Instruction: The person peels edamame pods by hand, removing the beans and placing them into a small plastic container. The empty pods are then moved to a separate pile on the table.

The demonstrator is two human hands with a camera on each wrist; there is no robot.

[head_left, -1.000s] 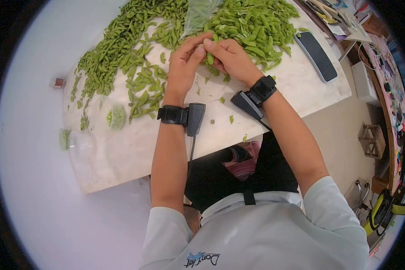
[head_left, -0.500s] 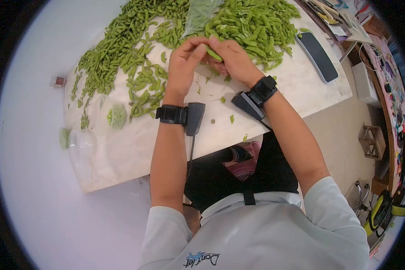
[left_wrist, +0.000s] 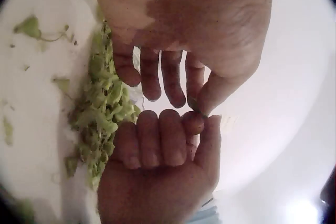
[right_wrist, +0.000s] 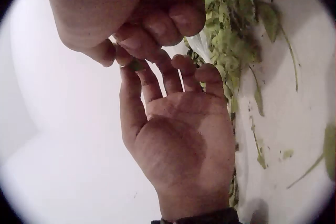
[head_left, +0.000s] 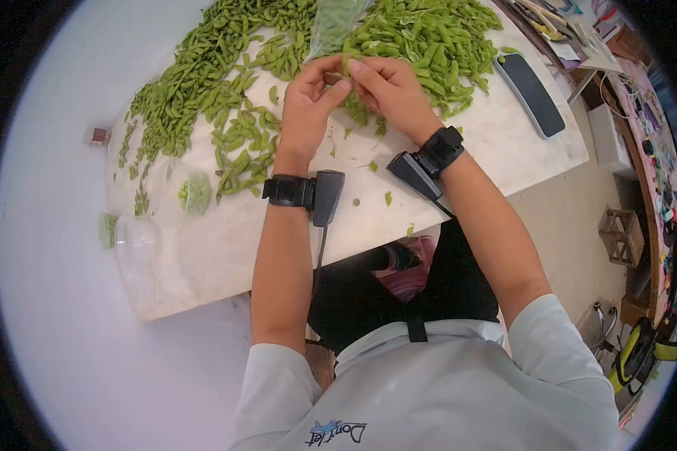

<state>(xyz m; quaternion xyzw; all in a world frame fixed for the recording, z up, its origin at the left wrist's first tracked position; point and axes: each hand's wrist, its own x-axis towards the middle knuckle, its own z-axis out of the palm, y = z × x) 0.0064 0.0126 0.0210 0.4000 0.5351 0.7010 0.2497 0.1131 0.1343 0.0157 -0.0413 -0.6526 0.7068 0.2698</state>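
Both hands meet over the near edge of the right-hand pod heap, at a green bean pod that looks like edamame. My left hand pinches it between thumb and index finger, its other fingers loosely bent, as the left wrist view shows. The right hand pinches the same pod with thumb and index finger, its remaining fingers curled toward the palm. Only a small green bit of the pod shows between the fingertips in the right wrist view; the fingers hide most of it.
Loose pods spread over the table's left; a heap of lighter pods lies at right, a clear plastic bag between. Two clear containers, one with green beans, lie at left. A phone rests near the right edge.
The pod stood upright between the hands, then slanted toward the right hand; now a short part points up at the fingertips. The right fingers have shifted along it; both forearms stay nearly in place.
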